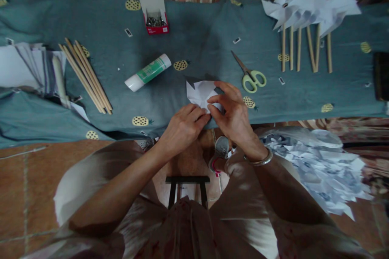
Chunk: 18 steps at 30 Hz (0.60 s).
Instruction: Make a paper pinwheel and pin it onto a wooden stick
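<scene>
Near the table's front edge I hold a cut white paper pinwheel (200, 92) with its points partly folded in. My left hand (187, 124) has its fingers closed on the paper's lower left edge. From the right, my right hand (232, 111) pinches the paper with thumb and index finger close to its middle; the fingers cover its right side. Green-handled scissors (253, 79) lie just right of the hands, blades pointing away. To the left rests a white and green glue stick (148, 72).
A small open red and white box (156, 29) of metal pins stands at the back. Several wooden sticks (86, 77) and a stack of paper (21, 66) lie left. Finished paper pinwheels (304, 6) on sticks lie back right. Paper scraps (322, 166) fill a bag below right.
</scene>
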Tool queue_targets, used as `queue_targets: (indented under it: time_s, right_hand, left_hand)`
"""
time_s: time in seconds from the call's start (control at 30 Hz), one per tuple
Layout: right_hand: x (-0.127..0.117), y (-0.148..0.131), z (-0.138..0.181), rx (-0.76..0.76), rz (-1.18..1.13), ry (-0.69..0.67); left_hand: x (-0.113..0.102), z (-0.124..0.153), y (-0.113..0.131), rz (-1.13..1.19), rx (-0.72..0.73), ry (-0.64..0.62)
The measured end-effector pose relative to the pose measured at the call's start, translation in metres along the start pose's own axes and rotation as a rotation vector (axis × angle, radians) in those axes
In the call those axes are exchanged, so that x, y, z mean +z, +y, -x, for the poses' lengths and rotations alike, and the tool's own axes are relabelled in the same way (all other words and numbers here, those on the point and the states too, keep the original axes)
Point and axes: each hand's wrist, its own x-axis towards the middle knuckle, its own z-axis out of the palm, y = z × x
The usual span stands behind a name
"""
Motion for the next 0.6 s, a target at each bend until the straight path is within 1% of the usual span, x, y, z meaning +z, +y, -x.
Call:
queue_targets:
  time_s: [0.1,0.3,0.5,0.6]
  right_hand:
    - [0.0,0.001,0.001,-0.023,0.002,-0.006]
    - [0.001,0.0,0.003,-0.072,0.059,-0.021]
    - [0.0,-0.008,0.007,-0.086,0.148,-0.136]
    - [0.004,-0.011,0.009,-0.113,0.208,-0.14]
  left_hand:
    - [0.0,0.0,0.0,0.0,0.011,0.021]
    - [0.002,0.001,0.0,-0.006,0.003,0.009]
    - [0.002,0.001,0.0,0.007,-0.004,-0.009]
    - [0.002,0.002,-0.001,0.014,0.0,-0.003]
